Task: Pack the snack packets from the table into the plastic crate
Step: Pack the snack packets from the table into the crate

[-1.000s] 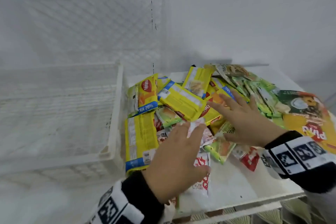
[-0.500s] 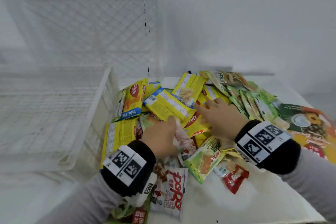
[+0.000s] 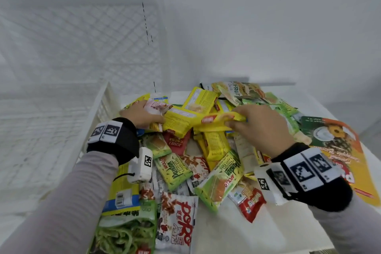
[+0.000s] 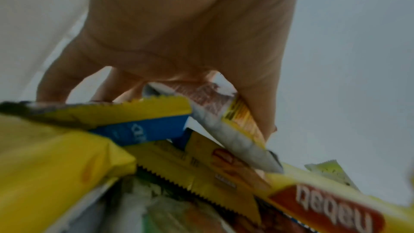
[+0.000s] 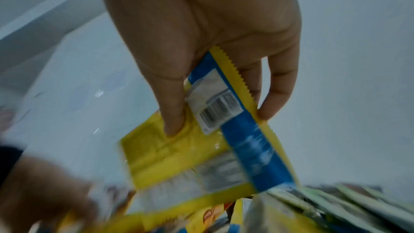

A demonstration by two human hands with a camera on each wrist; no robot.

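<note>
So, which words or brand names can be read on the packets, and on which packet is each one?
"PoPo": white packet at the near table edge.
"Pandan Layer Cake", "APOLLO": green packet in the middle.
"FRUIT": pale packet at the far end.
Large orange bag: script too blurred.
Barcodes and fine print: too small.

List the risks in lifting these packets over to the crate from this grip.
1. The left hand pinches a pink-and-white packet together with yellow ones; the loose bundle may shed one.
2. The right hand holds its yellow, blue-banded packet only by the end, so it could slip.
3. The white plastic crate wall stands beside the pile; packets might snag on it.
</note>
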